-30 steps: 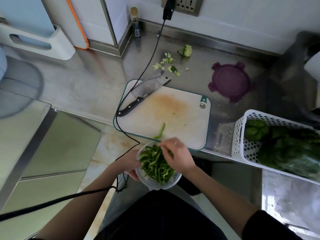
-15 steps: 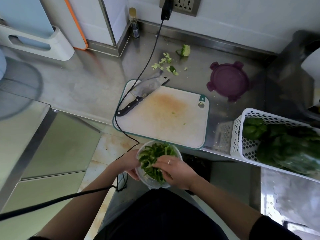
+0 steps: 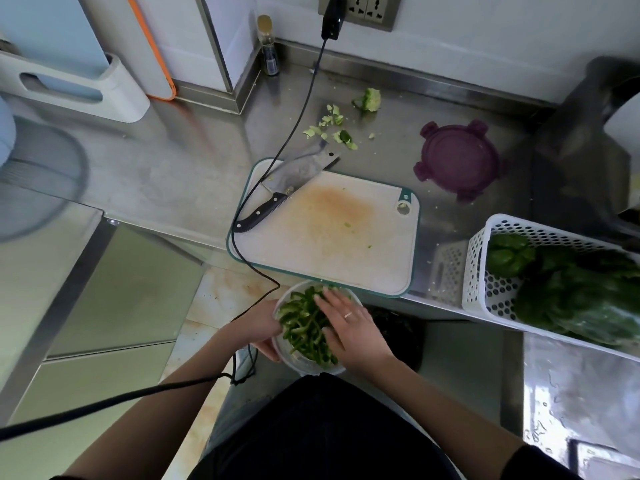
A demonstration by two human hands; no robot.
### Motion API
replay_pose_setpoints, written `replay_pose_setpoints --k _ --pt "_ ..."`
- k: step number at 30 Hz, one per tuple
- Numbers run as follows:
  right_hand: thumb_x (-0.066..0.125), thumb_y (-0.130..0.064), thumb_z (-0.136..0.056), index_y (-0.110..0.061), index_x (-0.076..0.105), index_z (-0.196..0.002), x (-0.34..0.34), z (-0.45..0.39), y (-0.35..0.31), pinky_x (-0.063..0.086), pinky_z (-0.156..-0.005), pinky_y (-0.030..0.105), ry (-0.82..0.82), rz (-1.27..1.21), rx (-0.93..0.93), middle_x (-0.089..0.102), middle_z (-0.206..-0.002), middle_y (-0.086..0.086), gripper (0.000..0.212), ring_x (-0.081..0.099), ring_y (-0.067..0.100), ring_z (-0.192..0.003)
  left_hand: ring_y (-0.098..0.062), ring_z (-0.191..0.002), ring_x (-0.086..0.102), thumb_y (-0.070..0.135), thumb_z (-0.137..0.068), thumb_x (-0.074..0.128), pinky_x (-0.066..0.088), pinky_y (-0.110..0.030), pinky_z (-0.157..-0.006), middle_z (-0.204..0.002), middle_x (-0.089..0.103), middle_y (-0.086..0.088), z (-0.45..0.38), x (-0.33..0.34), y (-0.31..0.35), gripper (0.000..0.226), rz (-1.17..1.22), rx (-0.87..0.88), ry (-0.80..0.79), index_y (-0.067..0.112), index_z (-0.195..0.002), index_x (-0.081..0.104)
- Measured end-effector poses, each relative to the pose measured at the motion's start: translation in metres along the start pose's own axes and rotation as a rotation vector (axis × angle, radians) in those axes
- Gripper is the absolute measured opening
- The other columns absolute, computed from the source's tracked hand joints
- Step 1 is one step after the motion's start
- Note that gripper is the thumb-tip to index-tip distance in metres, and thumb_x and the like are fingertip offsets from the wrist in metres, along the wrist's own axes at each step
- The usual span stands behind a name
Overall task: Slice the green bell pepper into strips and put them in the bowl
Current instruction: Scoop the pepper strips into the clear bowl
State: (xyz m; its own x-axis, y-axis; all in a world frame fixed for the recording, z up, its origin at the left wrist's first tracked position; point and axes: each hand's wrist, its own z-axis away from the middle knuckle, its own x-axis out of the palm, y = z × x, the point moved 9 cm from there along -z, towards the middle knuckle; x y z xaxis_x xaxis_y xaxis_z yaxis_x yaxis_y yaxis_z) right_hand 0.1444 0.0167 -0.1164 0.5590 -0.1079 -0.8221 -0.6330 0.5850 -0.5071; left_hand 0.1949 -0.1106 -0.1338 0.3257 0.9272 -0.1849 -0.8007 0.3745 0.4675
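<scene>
**Below the desk edge: both hands at the bowl**

Just off the desk (image 3: 194,174), my left hand (image 3: 260,329) grips the clear bowl (image 3: 304,366) by its side wall. My right hand (image 3: 349,327) lies flat, fingers straight and spread, palm down on the green pepper strips (image 3: 303,327) heaped inside. Both forearms angle inward from my body.

Right hand (image 3: 349,327) hides bowl (image 3: 282,344) right rim; basket (image 3: 479,271) cropped.

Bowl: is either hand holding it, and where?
Left hand grips the bowl by its left wall. Right hand rests flat on the pepper strips.
</scene>
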Motion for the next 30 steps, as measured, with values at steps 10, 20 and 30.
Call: replay_pose_setpoints --k 10,20,30 --pt "0.039 -0.025 -0.094 -0.019 0.053 -0.133 -0.02 -0.007 -0.023 0.028 -0.112 0.038 0.075 -0.02 -0.172 0.055 -0.136 0.005 0.042 0.041 0.017 -0.134 -0.028 -0.072 0.071 0.014 -0.094 0.048 0.059 -0.04 -0.068 -0.085 0.065 -0.005 0.024 -0.003 0.0 0.02 -0.034 0.043 -0.004 0.023 -0.111 0.047" --pt "0.047 -0.028 -0.094 -0.026 0.054 -0.129 -0.078 0.0 0.026 0.049 -0.087 0.032 0.326 -0.159 0.01 0.065 -0.114 -0.001 0.036 0.063 0.018 -0.102 -0.028 -0.067 0.072 0.013 -0.088 0.051 0.059 -0.044 -0.064 -0.089 0.071 -0.015 0.04 -0.016 -0.011 0.026 0.026 0.052 0.065 0.019 -0.113 0.052" --pt "0.035 -0.032 -0.102 -0.021 0.042 -0.107 -0.091 -0.01 0.043 0.045 -0.055 0.035 0.084 -0.389 0.364 0.059 -0.071 0.009 0.014 0.058 0.026 -0.06 -0.026 -0.056 0.07 -0.007 -0.087 0.042 0.056 -0.033 -0.045 -0.086 0.065 -0.015 0.063 -0.049 0.058 0.049 0.118 0.142 0.287 0.013 -0.132 0.047"
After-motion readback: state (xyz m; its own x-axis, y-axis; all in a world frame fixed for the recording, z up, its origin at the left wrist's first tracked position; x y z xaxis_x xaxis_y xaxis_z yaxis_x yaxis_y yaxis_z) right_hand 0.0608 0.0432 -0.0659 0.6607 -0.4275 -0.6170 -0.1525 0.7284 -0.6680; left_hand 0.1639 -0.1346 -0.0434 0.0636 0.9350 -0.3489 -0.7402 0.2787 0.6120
